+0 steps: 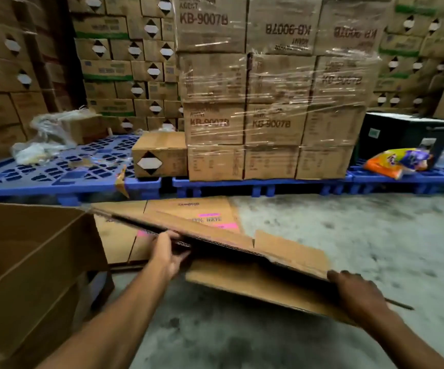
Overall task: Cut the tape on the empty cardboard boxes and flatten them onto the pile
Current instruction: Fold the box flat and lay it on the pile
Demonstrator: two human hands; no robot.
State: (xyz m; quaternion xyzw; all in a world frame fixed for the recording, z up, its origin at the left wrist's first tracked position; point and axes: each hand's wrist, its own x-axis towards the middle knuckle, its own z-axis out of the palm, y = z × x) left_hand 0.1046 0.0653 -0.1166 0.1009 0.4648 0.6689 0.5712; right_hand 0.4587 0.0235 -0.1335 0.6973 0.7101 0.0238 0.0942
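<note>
Open box (29, 262) at far left, cut off by the frame edge, inside mostly in shadow. Left hand (166, 255) grips the left edge of a flattened box (242, 270), fingers curled over the top, thumb side hidden under the cardboard. The flattened box is held tilted above the floor (348, 235), its underside dark. Behind it a pile of flat cardboard (188, 217) lies on the floor, partly covered; pink label text is only half readable. Right hand (354, 291) grips the box's right corner, fingers curled over the edge; a thin dark thing sticks out past it, too blurred to name. Blue pallets (55, 179) behind, wrapped stacked boxes (268, 115) on them, orange-purple bag (399, 161) at right, blurred.
</note>
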